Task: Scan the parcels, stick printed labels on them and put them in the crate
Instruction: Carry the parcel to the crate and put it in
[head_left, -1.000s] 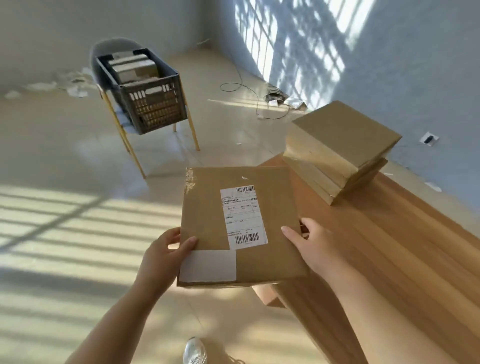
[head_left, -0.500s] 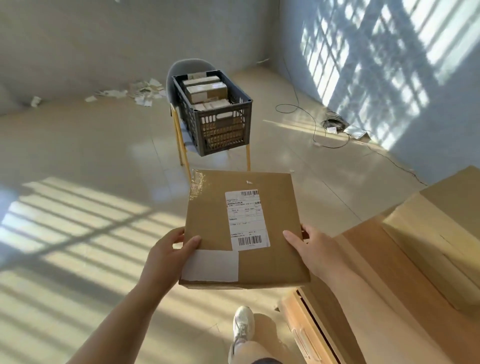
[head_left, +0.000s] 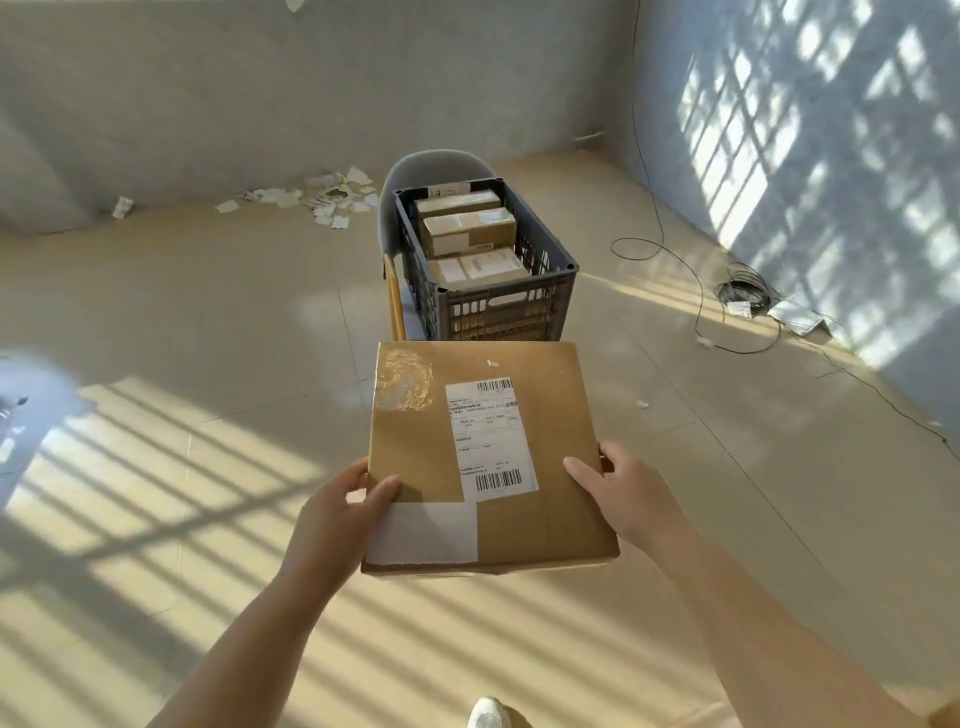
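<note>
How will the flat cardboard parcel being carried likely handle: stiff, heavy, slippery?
Probably stiff: the parcel lies flat though the left hand and right hand grip only its near end. Likely light, held level from that end. Glossy tape near one corner may be slick.

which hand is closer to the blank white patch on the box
Left. The left hand grips the parcel right beside the blank white patch; the right hand holds the opposite edge, apart from it.
</note>
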